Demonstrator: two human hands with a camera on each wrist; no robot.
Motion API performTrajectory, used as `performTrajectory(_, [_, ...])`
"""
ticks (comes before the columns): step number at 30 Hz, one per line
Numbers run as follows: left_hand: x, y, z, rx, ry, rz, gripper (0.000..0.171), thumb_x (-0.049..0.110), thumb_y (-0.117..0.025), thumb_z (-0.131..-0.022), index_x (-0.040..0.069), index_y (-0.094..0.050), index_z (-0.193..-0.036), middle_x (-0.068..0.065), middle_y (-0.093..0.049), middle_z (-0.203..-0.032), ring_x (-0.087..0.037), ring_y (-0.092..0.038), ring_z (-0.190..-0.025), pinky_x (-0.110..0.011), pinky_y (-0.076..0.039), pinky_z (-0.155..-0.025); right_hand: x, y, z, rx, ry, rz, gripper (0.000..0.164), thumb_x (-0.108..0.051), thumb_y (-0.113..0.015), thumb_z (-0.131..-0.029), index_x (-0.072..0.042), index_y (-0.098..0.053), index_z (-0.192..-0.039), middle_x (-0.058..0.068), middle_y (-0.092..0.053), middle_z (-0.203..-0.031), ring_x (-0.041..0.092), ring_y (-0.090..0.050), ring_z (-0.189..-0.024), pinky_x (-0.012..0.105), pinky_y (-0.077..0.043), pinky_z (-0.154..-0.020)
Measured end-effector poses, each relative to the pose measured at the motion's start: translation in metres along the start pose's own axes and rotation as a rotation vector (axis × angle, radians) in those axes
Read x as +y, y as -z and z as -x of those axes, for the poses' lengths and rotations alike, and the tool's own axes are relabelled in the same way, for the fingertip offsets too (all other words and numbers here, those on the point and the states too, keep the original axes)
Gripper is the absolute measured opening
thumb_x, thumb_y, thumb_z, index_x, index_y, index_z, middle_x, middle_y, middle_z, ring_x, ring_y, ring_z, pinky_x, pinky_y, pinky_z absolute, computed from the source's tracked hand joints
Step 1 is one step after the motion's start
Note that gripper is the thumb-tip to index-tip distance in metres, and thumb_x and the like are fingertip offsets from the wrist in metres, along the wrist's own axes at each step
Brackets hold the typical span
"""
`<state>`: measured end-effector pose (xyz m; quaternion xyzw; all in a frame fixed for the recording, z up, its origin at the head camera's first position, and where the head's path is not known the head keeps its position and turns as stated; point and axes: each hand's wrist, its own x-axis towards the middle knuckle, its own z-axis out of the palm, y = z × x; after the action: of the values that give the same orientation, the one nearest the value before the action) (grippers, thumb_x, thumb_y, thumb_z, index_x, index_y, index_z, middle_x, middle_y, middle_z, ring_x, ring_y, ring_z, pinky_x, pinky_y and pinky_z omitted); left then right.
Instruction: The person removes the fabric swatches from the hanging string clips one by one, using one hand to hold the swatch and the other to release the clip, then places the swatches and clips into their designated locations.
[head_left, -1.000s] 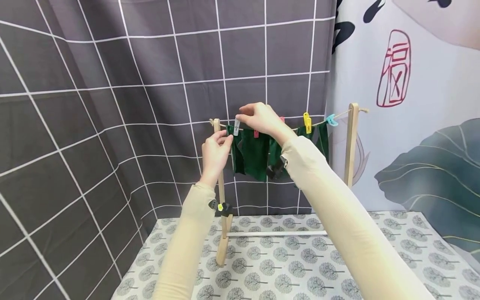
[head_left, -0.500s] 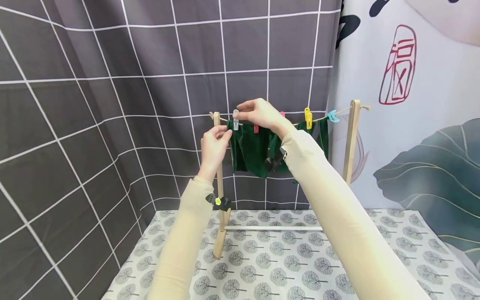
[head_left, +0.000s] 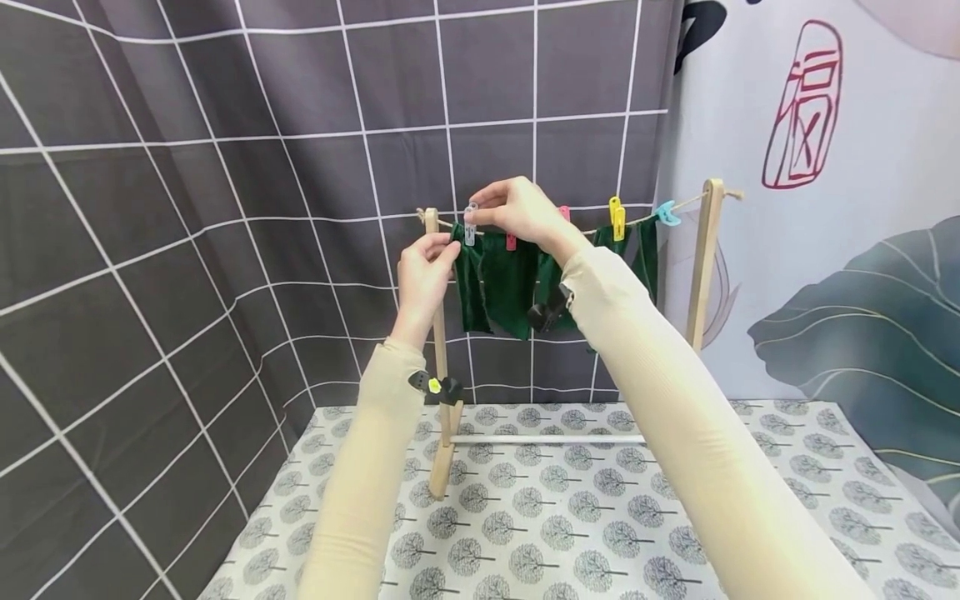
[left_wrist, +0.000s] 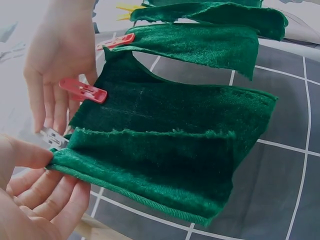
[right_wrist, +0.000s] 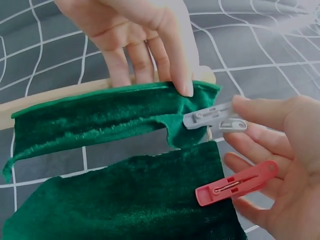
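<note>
A piece of green velvet cloth [left_wrist: 150, 165] hangs from a rope line, its fold edged with a ribbed hem. My left hand [head_left: 422, 275] pinches its upper left corner between thumb and fingers, beside the wooden post. From the right, my right hand [head_left: 522, 218] pinches the handles of a pale grey clothespin [right_wrist: 207, 117], whose nose sits over the cloth's top edge near the left fingertips. Just below the right thumb in the right wrist view, a red clothespin [right_wrist: 236, 184] clips the neighbouring stretch of green cloth [right_wrist: 125, 192].
Two wooden posts [head_left: 702, 275] carry the line, joined low by a white rod [head_left: 540, 439]. Farther right along it are a yellow clothespin [head_left: 618, 220] and a light blue one [head_left: 666, 214]. The stand rests on a tree-patterned tablecloth [head_left: 525, 533] before a dark checked curtain [head_left: 300, 192].
The head view has tilted down a little, so the scene sits higher at left. Both hands keep their places at the cloth's corner and the grey clothespin.
</note>
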<state>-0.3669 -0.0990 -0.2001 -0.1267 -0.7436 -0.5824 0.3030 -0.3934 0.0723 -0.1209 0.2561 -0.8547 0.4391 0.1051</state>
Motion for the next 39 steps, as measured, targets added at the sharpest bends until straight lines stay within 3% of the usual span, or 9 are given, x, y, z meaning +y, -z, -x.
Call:
performTrajectory(6, [0.001, -0.002, -0.001, 0.008, -0.014, -0.018, 0.022, 0.012, -0.066, -0.098, -0.002, -0.071, -0.113, -0.018, -0.074, -0.103, -0.012, -0.064, -0.071, -0.02, -0.05, -0.064, 0.0, -0.002, 0.002, 0.08, 0.041, 0.023, 0.029, -0.023, -0.075, -0.093, -0.008, -0.073, -0.117, 0.008, -0.075, -0.111, 0.017, -0.067, -0.105, 0.032, -0.047, -0.099])
performTrajectory(12, [-0.001, -0.002, -0.001, -0.005, -0.047, -0.119, 0.022, 0.015, -0.066, -0.098, 0.0, -0.072, -0.113, -0.014, -0.075, -0.104, -0.02, -0.068, -0.083, -0.024, -0.048, -0.068, 0.003, -0.005, 0.004, 0.156, 0.043, 0.01, 0.022, -0.022, -0.077, -0.091, -0.01, -0.077, -0.109, 0.005, -0.077, -0.102, 0.014, -0.069, -0.097, 0.029, -0.049, -0.091])
performTrajectory(20, [0.002, 0.001, -0.002, -0.015, -0.063, -0.147, 0.023, 0.015, -0.066, -0.097, 0.0, -0.071, -0.114, -0.013, -0.075, -0.105, -0.023, -0.07, -0.086, -0.025, -0.051, -0.069, 0.002, 0.002, 0.005, 0.206, 0.032, -0.049, 0.024, -0.024, -0.079, -0.089, -0.011, -0.078, -0.109, 0.004, -0.077, -0.103, 0.014, -0.068, -0.098, 0.027, -0.049, -0.086])
performTrajectory(27, [0.007, 0.004, 0.0, -0.025, -0.072, -0.106, 0.023, 0.014, -0.067, -0.097, -0.001, -0.072, -0.114, -0.015, -0.075, -0.106, -0.023, -0.07, -0.087, -0.02, -0.049, -0.067, -0.004, 0.02, 0.011, 0.276, 0.021, -0.162, 0.029, -0.027, -0.08, -0.088, -0.01, -0.077, -0.111, 0.002, -0.077, -0.105, 0.015, -0.067, -0.102, 0.029, -0.048, -0.088])
performTrajectory(32, [0.012, 0.015, 0.001, -0.021, -0.051, 0.003, 0.024, 0.012, -0.067, -0.096, -0.004, -0.07, -0.114, -0.019, -0.073, -0.108, -0.014, -0.066, -0.079, -0.019, -0.05, -0.066, -0.006, 0.03, 0.022, 0.318, 0.032, -0.25, 0.029, -0.026, -0.081, -0.087, -0.01, -0.077, -0.11, -0.003, -0.077, -0.097, 0.014, -0.066, -0.103, 0.028, -0.044, -0.091])
performTrajectory(39, [0.014, 0.025, 0.013, -0.058, -0.03, 0.138, 0.023, 0.01, -0.065, -0.098, -0.005, -0.068, -0.115, -0.017, -0.073, -0.108, -0.008, -0.063, -0.078, -0.025, -0.052, -0.067, 0.005, 0.036, 0.053, 0.286, 0.098, -0.367, 0.033, -0.023, -0.081, -0.087, -0.009, -0.075, -0.116, -0.003, -0.076, -0.098, 0.013, -0.069, -0.102, 0.03, -0.047, -0.096])
